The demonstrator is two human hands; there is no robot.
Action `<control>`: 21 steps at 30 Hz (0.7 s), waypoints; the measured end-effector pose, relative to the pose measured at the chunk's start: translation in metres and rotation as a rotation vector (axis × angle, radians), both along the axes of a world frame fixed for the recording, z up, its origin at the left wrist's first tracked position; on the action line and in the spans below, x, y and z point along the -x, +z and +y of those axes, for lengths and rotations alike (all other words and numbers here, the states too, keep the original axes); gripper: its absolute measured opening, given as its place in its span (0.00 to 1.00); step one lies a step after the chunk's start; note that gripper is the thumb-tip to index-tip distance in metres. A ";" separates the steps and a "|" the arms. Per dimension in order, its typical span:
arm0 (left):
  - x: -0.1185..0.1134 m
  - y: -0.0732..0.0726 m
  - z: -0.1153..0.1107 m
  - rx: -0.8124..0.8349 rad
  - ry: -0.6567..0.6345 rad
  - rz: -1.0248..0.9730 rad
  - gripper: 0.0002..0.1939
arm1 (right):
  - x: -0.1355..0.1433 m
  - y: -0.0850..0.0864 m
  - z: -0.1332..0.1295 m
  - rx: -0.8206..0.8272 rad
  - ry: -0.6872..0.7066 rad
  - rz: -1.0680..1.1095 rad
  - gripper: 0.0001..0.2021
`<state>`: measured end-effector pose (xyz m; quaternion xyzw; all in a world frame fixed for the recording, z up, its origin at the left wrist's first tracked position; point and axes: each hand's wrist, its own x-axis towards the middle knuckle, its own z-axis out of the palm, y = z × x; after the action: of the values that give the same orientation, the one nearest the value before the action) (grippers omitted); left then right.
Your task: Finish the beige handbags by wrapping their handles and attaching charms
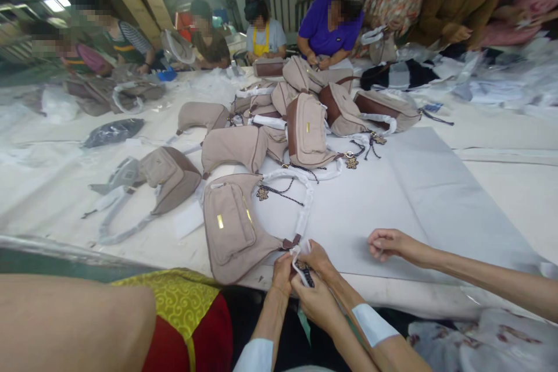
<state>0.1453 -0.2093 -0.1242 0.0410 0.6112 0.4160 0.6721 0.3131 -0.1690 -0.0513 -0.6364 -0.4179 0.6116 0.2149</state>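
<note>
A beige shoulder bag [231, 226] with a front pocket and gold trim lies at the near table edge. Its strap [305, 203] is wrapped in white and curves down to a brown tab. At the strap's lower end, my left hand [283, 272] pinches the white wrapping [297, 260]. My right hand [317, 258] is closed at the same spot from the other side; its fingertips are partly hidden. A dark patterned charm [306, 274] hangs among the fingers. Another hand [316, 299] reaches in from below, also closed there; whose it is, I cannot tell.
Several similar bags [307, 128] are heaped beyond, and one bag [170, 177] lies left. A grey sheet [392, 186] covers the table at right, with another person's hand [387, 244] over it. A neighbour's arm [74, 322] is close at left. Several people sit opposite.
</note>
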 end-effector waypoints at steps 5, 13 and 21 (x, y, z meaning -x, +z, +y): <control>-0.005 0.005 -0.002 0.036 -0.005 -0.075 0.11 | -0.093 0.016 0.002 0.258 0.313 0.314 0.24; -0.002 0.000 -0.010 0.039 0.011 -0.089 0.14 | -0.062 -0.003 -0.005 0.308 0.642 0.533 0.44; -0.017 -0.022 -0.013 -0.061 0.083 0.025 0.12 | -0.036 0.023 -0.028 0.128 0.427 0.360 0.44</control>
<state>0.1621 -0.2225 -0.1463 0.0412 0.6075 0.4617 0.6450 0.3492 -0.1970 -0.0281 -0.4273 -0.4583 0.7713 0.1116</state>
